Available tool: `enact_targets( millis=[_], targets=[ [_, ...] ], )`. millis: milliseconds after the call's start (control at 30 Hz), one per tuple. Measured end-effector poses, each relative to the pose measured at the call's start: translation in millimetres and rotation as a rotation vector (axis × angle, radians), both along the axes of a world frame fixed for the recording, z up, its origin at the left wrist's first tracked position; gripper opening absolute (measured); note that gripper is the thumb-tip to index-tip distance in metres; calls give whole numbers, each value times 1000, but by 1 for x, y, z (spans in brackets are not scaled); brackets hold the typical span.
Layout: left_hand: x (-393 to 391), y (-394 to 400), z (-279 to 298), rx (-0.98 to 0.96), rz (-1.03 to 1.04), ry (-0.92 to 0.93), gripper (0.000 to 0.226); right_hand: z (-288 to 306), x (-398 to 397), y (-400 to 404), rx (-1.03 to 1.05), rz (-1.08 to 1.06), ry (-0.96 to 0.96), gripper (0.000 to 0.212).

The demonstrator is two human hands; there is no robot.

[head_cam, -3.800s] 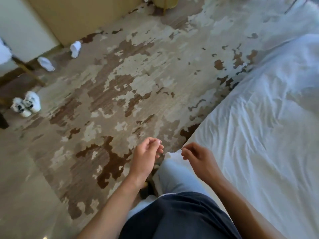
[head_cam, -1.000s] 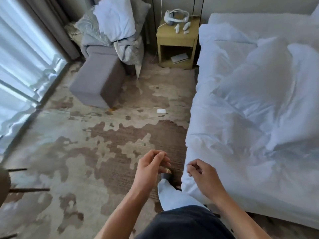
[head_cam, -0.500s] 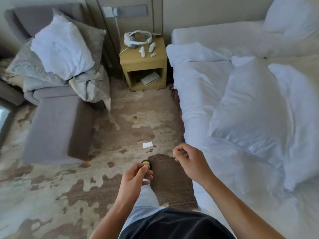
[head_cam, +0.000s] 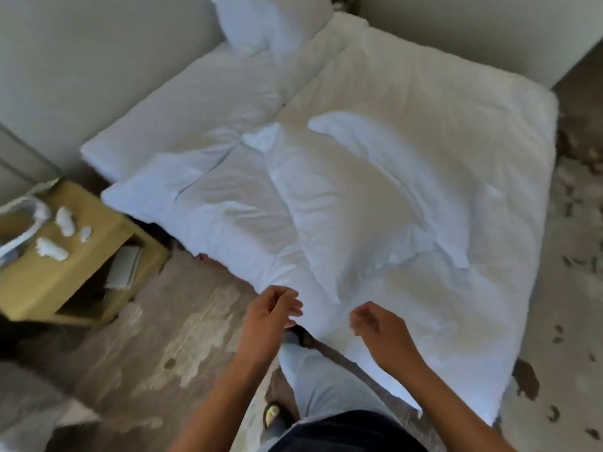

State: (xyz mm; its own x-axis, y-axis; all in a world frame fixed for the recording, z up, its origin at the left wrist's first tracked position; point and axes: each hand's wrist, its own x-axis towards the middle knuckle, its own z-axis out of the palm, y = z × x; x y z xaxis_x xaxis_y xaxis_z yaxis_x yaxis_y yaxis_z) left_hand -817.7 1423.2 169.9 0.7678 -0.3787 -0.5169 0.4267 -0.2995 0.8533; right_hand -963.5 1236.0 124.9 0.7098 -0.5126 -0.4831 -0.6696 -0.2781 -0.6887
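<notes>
A white bed (head_cam: pixel 182 106) fills the room's middle on a mottled carpet (head_cam: pixel 146 350), with a pillow (head_cam: pixel 267 24) against the wall and a yellow nightstand (head_cam: pixel 62 278) at the left; the rumpled duvet (head_cam: pixel 359 197) lies across the bed, its near edge just ahead of the person. The left hand (head_cam: pixel 270 318) and right hand (head_cam: pixel 380 332) hover above that edge, well apart, fingers loosely curled and empty, touching nothing. Half a second ago the view faced the nightstand and a grey chair; now it faces the bed, with the nightstand at the left edge and the hands just as slack.
</notes>
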Motion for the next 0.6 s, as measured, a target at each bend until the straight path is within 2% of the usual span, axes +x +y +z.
enact_targets(
  millis=[200,400,600],
  targets=[
    [104,-84,-20,156,-320,-128,14,-58,76,-64,-56,-226,-19,5],
    [184,-160,-33,392,-658,-278,19,-115,140,-149,-94,-460,109,54],
    [227,-254,-66,488,-970,-447,39,-150,154,-219,-39,-728,240,85]
  ],
)
